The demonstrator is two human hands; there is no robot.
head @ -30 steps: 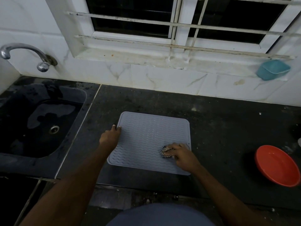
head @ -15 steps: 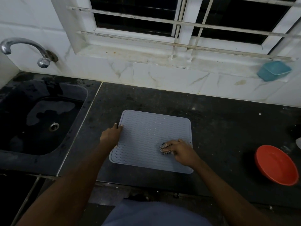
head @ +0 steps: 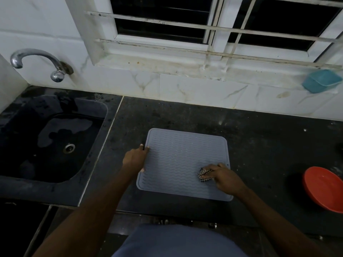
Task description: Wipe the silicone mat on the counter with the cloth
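The grey, wavy-ribbed silicone mat (head: 182, 164) lies flat on the dark counter (head: 259, 141), near its front edge. Near the mat's right edge the right hand (head: 223, 178) bunches a checked cloth (head: 203, 175) in curled fingers against it — the left hand (head: 135, 158) presses the mat's left edge, fingers straight. Bare counter lies behind the mat; a sink (head: 46, 141) sits left of it, a red bowl (head: 324, 190) well right.

Your dark counter (head: 259, 145) carries the grey silicone mat (head: 178, 164), under your right fingers (head: 216, 166) — a red bowl (head: 323, 188) sits well to their right.
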